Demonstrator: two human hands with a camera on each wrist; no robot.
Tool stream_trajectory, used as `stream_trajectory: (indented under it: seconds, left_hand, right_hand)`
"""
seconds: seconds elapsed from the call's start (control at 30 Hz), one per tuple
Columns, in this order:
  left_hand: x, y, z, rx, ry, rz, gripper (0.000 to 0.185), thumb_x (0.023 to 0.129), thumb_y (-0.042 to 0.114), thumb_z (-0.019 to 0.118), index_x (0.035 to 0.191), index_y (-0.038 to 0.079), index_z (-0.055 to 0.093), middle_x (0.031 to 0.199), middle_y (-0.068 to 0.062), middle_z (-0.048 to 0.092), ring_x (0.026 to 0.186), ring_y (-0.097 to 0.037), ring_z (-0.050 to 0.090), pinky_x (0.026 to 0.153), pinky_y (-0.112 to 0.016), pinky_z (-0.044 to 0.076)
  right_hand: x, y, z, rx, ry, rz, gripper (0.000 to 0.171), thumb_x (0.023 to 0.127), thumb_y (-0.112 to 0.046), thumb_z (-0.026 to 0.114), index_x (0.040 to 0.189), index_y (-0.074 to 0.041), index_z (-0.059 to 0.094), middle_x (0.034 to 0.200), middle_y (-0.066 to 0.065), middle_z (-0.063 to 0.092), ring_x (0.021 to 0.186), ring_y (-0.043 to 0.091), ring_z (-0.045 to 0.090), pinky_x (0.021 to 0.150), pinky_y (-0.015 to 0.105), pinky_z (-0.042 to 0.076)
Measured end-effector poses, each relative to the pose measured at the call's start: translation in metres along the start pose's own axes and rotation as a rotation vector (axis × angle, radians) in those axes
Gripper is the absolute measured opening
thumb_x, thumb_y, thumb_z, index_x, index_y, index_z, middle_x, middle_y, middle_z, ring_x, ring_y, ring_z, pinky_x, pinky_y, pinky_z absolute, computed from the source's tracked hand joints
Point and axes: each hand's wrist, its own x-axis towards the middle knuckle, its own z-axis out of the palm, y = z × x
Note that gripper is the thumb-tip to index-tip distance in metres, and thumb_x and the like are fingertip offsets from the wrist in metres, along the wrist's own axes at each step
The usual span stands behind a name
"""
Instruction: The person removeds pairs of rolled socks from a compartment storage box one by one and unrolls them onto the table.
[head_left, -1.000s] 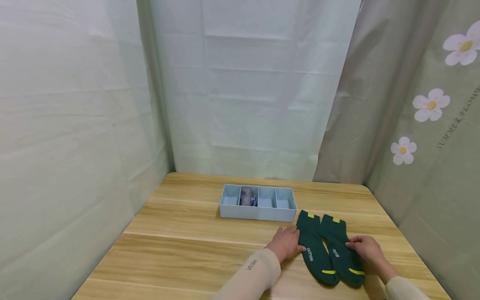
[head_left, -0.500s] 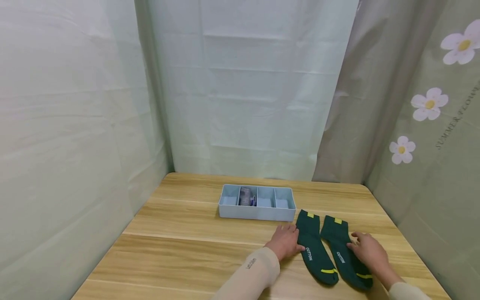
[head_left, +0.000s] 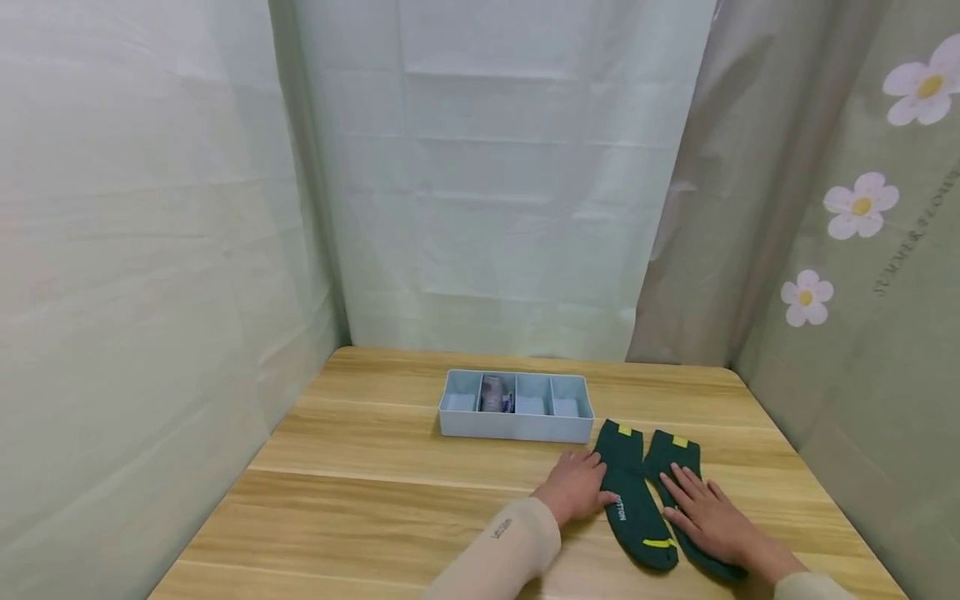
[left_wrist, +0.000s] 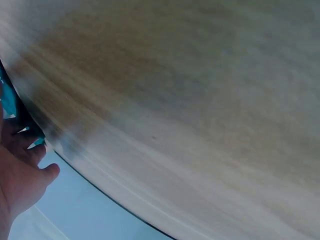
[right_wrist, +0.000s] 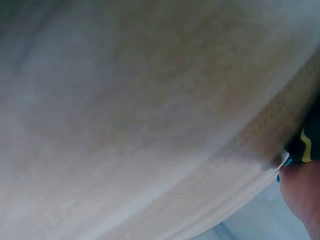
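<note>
Two dark green socks with yellow marks lie side by side on the wooden table (head_left: 360,492). My left hand (head_left: 573,487) rests at the left edge of the left sock (head_left: 633,517), its fingertips and thumb touching the cloth, which shows white lettering. Spread flat over the middle of the right sock (head_left: 660,454) is my right hand (head_left: 708,517), covering its lettering and much of its foot. The left wrist view catches part of my left hand (left_wrist: 25,180) at its edge; in the right wrist view only a bit of my right hand (right_wrist: 300,192) shows, beside dark cloth with a yellow stripe.
A pale blue box (head_left: 517,427) with several compartments stands behind the socks, to the left. One compartment holds a rolled greyish-purple item (head_left: 492,393). Pale curtains (head_left: 487,208) close in the table at the back and sides.
The right hand has gone from pinching the right sock's edge to lying flat across it. That sock has shifted slightly right and turned. The left hand has stayed in place.
</note>
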Motion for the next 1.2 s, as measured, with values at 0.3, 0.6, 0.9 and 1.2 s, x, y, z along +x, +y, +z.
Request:
stream_trajectory:
  seconds: [0.3, 0.6, 0.9, 1.2]
  left_hand:
    - [-0.004, 0.002, -0.002, -0.007, -0.021, -0.002, 0.085, 0.083, 0.078, 0.052, 0.146, 0.021, 0.049, 0.153, 0.008, 0.041, 0.143, -0.012, 0.033, 0.114, -0.044, 0.03]
    - [-0.006, -0.003, -0.006, -0.064, -0.018, -0.003, 0.078, 0.088, 0.072, 0.052, 0.149, 0.023, 0.046, 0.155, 0.005, 0.038, 0.143, -0.011, 0.031, 0.115, -0.042, 0.028]
    - [-0.012, -0.01, -0.013, -0.076, -0.018, -0.001, 0.075, 0.089, 0.071, 0.051, 0.149, 0.026, 0.047, 0.156, 0.003, 0.037, 0.145, -0.015, 0.029, 0.117, -0.037, 0.025]
    - [-0.013, -0.03, -0.028, -0.053, 0.05, 0.014, 0.066, 0.093, 0.063, 0.052, 0.147, 0.024, 0.05, 0.152, 0.004, 0.043, 0.143, -0.015, 0.034, 0.116, -0.036, 0.027]
  right_hand:
    - [-0.002, -0.003, 0.004, -0.008, -0.008, 0.043, 0.065, 0.101, -0.048, 0.05, 0.148, -0.003, 0.045, 0.156, 0.025, 0.031, 0.142, 0.049, 0.025, 0.107, 0.071, 0.016]
    - [0.004, -0.009, 0.003, -0.055, 0.079, 0.065, 0.06, 0.103, -0.047, 0.047, 0.144, -0.003, 0.051, 0.15, 0.026, 0.041, 0.138, 0.048, 0.033, 0.106, 0.071, 0.021]
    - [0.024, -0.029, -0.022, 0.014, 0.137, 0.121, 0.063, 0.103, -0.041, 0.052, 0.145, 0.005, 0.044, 0.147, 0.034, 0.039, 0.129, 0.053, 0.043, 0.099, 0.068, 0.036]
    - [0.059, -0.044, -0.044, 0.133, 0.149, 0.151, 0.076, 0.103, -0.048, 0.048, 0.15, 0.008, 0.031, 0.152, 0.035, 0.028, 0.136, 0.055, 0.031, 0.104, 0.07, 0.029]
